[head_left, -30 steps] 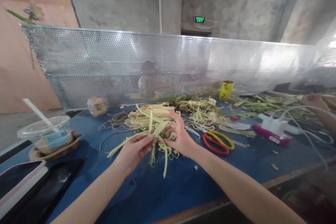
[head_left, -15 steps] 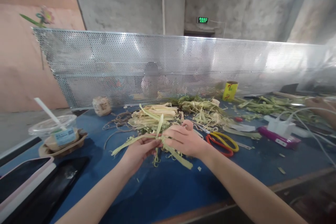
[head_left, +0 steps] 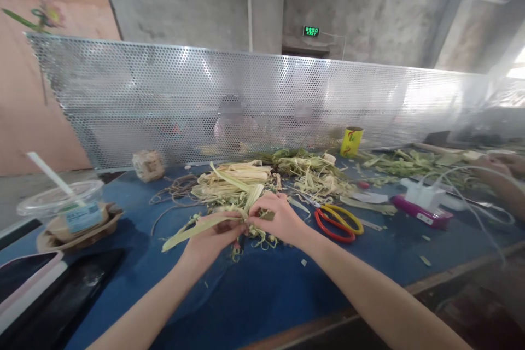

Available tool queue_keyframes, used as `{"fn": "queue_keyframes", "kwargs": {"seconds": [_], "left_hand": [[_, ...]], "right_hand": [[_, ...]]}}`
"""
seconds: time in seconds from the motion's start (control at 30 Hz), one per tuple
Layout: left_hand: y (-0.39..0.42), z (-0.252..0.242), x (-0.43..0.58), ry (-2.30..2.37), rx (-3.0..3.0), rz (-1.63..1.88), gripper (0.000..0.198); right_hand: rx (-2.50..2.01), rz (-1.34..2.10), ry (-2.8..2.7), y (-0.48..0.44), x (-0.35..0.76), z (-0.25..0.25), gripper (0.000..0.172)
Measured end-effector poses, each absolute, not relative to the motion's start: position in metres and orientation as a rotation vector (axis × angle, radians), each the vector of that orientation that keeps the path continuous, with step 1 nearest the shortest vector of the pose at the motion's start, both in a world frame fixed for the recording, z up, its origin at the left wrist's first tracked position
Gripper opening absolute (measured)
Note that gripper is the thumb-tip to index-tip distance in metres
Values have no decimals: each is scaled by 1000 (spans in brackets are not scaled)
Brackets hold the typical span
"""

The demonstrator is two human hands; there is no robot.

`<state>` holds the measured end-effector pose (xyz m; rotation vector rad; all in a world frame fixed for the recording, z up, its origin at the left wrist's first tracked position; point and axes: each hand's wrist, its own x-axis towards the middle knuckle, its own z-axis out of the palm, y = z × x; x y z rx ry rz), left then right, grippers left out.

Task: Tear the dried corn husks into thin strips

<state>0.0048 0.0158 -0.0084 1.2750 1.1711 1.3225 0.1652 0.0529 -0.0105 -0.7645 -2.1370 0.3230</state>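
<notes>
My left hand (head_left: 213, 238) pinches pale green corn husk strips (head_left: 191, 231), one of which sticks out to the left. My right hand (head_left: 283, 219) closes on the same husk strips, its fingertips meeting the left ones. Another strip end stands up between the hands. Curled thin shreds (head_left: 264, 239) hang below the fingers. Just behind lies a heap of dried corn husks (head_left: 238, 172), with greener husks (head_left: 307, 167) beside it. Scissors (head_left: 338, 224) with red and yellow handles rest right of my right hand. Exactly how the strips cross is hidden by my fingers.
On the left are a lidded cup with a straw (head_left: 76, 213), phones (head_left: 53, 290) and a ball of twine-like material (head_left: 148, 165). To the right stand a yellow tube (head_left: 351, 142) and a purple power strip (head_left: 420, 212) with cables. Another person's hands (head_left: 498, 167) appear far right.
My right hand has turned, its fingers now pinching near the left fingertips. The strip end that stuck out below it to the right no longer shows there. The view has shifted slightly right.
</notes>
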Motion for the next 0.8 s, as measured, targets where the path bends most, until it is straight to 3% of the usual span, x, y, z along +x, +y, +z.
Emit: {"fn": "queue_keyframes", "kwargs": {"seconds": [0.23,0.8], "left_hand": [[16,-8,3,1171,1454,1203,25],[3,-1,6,980,1424,1094,20]], "right_hand": [[-879,563,-1959,53,163,-9,15],[-775,339,-1862,50,162,-14,15]]}}
